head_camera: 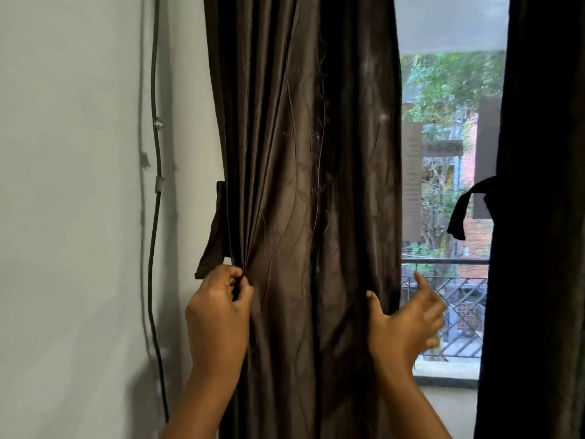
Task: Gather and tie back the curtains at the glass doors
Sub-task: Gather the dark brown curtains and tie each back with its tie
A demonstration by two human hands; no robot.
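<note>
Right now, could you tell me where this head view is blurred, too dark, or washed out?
In the head view, the right hand at the brown curtain's edge is motion-smeared at the fingers; the left hand, pinching folds, is sharp. The right curtain and its tie-back are backlit to near black. Daylight through the glass door is soft and pale. A cable casts a faint shadow on the wall.

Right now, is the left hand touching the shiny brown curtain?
Touching. The head view shows the left hand pinching a fold at the left edge of the shiny brown curtain, with fabric bunched between its thumb and fingers.
</note>
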